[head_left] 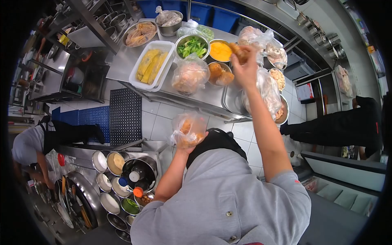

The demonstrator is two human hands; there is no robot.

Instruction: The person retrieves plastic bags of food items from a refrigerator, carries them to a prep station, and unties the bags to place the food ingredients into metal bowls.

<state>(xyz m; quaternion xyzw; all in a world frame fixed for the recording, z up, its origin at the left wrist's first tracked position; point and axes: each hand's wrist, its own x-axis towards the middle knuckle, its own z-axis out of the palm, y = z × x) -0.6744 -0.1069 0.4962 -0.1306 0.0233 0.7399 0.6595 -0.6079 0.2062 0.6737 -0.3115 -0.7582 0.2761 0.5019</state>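
Note:
My left hand (190,147) is closed around a clear plastic bag (188,127) with orange-brown food pieces inside, held in front of my body. My right hand (246,70) reaches out over the steel table, its fingers closed on a brown food piece (237,50), slightly blurred. Beneath and left of that hand is a bowl of brown, crusty-looking pieces (221,77). Just behind it stands a bowl of bright yellow-orange liquid (220,52). A bowl of chopped green vegetables (192,47) and a knotted bag of pale pink food (190,75) are farther left.
A white tub of yellow food (152,67) sits near the steel table's (210,100) left end. Bagged food (265,92) lies to the right. Several seasoning bowls (109,203) stand at lower left. One person (30,143) bends at far left; another person's dark-clothed legs (330,126) are at right.

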